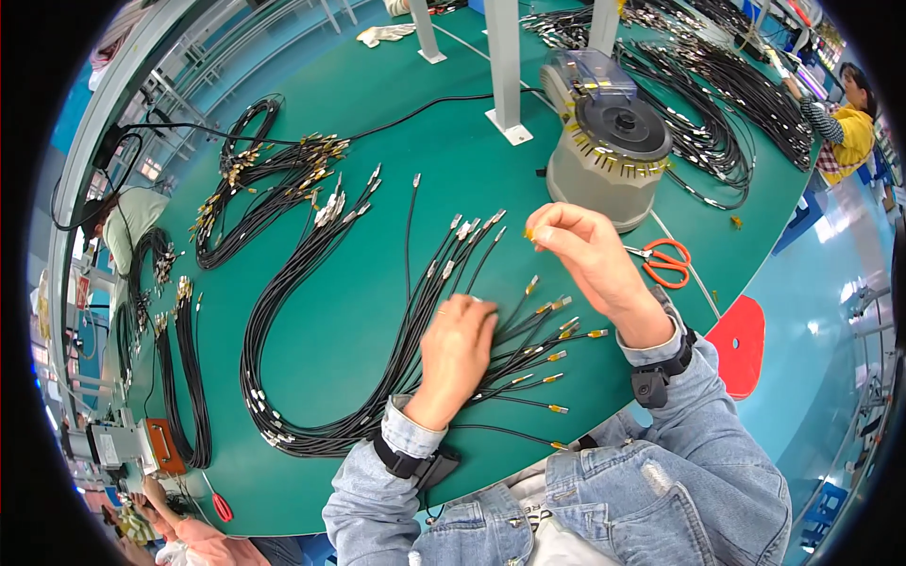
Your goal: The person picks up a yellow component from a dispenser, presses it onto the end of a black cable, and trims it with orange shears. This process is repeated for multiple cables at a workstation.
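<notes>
My right hand (596,259) is raised beside the grey round tape dispenser (609,141), finger and thumb pinching a small piece of yellow tape (530,235). Lower and to the left, my left hand (456,351) is over a long bundle of black cables (283,283), its fingers curled and slightly blurred; what they grip is hidden. Beyond that hand, silver connector ends (464,229) fan out. To its right, several cable ends carry yellow tape (557,409). Short strips of yellow tape (613,168) stick out around the dispenser's rim.
Orange-handled scissors (668,262) lie right of my right hand, near a red stool seat (739,347). Metal posts (508,75) rise from the green table (377,132). More cable bundles (274,184) lie left and far right. Other people (845,127) sit around.
</notes>
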The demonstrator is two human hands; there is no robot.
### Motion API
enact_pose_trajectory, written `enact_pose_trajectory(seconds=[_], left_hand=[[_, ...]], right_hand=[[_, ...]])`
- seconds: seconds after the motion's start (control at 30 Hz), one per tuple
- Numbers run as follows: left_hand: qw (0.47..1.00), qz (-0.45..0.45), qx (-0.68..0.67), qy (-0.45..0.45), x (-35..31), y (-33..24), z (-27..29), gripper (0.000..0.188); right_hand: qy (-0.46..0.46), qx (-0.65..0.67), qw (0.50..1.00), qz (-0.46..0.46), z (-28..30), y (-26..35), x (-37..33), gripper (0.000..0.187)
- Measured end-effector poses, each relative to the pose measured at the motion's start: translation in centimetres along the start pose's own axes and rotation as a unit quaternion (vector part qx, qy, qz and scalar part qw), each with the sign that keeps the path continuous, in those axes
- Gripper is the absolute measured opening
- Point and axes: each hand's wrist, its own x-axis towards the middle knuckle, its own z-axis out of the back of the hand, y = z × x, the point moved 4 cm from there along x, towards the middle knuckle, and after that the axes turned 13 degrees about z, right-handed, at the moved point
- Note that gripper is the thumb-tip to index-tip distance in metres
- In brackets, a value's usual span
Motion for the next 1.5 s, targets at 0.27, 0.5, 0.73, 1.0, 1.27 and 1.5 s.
enact_pose_trajectory(seconds=[0.27, 0.5, 0.73, 1.0, 1.27, 1.5], left_hand=[[0.987, 0.072, 0.130, -0.057, 1.3, 3.2, 2.1, 0.011], [0.995, 0.051, 0.071, -0.050, 1.8, 3.9, 2.1, 0.015], [0.867, 0.239, -0.413, 0.144, 4.8, 1.3, 2.1, 0.017], [0.857, 0.169, -0.474, 0.114, 6.5, -2.5, 2.7, 0.014], [0.879, 0.140, -0.455, -0.026, 4.1, -3.8, 2.5, 0.009], [0.895, 0.092, -0.432, -0.066, 3.4, -3.7, 1.9, 0.009]], right_hand=[[-0.002, -0.013, 1.000, -0.009, 0.3, 0.0, 0.1, 0.011], [0.006, -0.010, 1.000, -0.008, 0.1, 0.1, 0.3, 0.012], [-0.003, 0.012, 0.999, 0.032, 0.2, 0.5, 0.1, 0.012], [0.015, 0.003, 0.994, 0.108, -1.0, 1.1, -0.6, 0.008], [-0.005, -0.017, 0.990, 0.141, -2.3, 0.7, -1.5, 0.005], [-0.018, -0.028, 0.987, 0.158, -2.8, 0.4, -1.7, 0.005]])
